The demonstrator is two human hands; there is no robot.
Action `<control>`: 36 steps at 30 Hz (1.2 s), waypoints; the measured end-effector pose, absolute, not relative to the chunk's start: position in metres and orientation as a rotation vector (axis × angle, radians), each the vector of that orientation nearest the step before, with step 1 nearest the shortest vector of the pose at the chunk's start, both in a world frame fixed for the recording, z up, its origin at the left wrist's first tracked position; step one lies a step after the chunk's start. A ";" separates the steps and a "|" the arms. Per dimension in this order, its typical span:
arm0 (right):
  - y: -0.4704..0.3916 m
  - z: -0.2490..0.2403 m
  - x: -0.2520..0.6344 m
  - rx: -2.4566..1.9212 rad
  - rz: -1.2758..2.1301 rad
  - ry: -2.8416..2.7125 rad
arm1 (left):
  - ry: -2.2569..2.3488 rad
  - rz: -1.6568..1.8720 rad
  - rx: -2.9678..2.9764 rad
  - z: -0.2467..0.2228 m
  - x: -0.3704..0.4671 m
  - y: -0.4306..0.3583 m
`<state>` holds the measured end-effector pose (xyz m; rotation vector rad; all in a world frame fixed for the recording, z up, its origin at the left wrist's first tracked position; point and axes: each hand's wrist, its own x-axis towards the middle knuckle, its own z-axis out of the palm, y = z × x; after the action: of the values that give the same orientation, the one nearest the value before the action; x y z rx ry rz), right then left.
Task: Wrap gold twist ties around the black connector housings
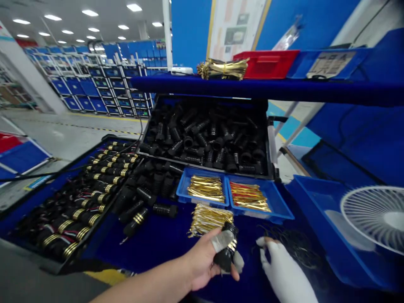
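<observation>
My left hand [202,259], with finger cots on its thumb and fingertips, is closed round a black ribbed cylindrical part with gold rings [232,242]. My right hand [279,263], in a white glove, is to the right of it, low over the blue table. Its thumb and index finger curl close together; whatever they pinch, if anything, is too small to make out. Beside the right hand lies a tangle of thin black loops [299,244]. Just beyond the left hand is a pile of gold strips [206,219].
Two blue bins [181,189] hold gold strips, some with red. Behind them a black crate [270,147] is full of black ribbed parts. A tray [59,269] of gold-ringed parts lies left. At right are a white fan [375,219] and a blue tray [318,219]; a shelf [268,88] runs overhead.
</observation>
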<state>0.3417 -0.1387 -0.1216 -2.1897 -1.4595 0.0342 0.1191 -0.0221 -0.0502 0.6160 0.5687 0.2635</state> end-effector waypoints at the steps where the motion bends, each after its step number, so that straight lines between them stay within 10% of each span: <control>1: -0.137 -0.117 0.342 -2.113 0.016 -1.452 | 0.577 0.293 0.621 -0.049 0.118 -0.021; 29: -0.129 -0.048 0.242 -1.763 -0.127 -1.578 | 0.584 0.524 1.626 -0.047 0.095 -0.017; 36: -0.118 -0.047 0.241 -1.734 0.321 -1.173 | 0.534 0.518 1.682 -0.037 0.092 -0.015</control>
<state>0.2413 -0.1177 -0.0465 -1.7336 -1.1731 0.3209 0.0921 -0.0147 -0.0369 1.6824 0.5339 0.5182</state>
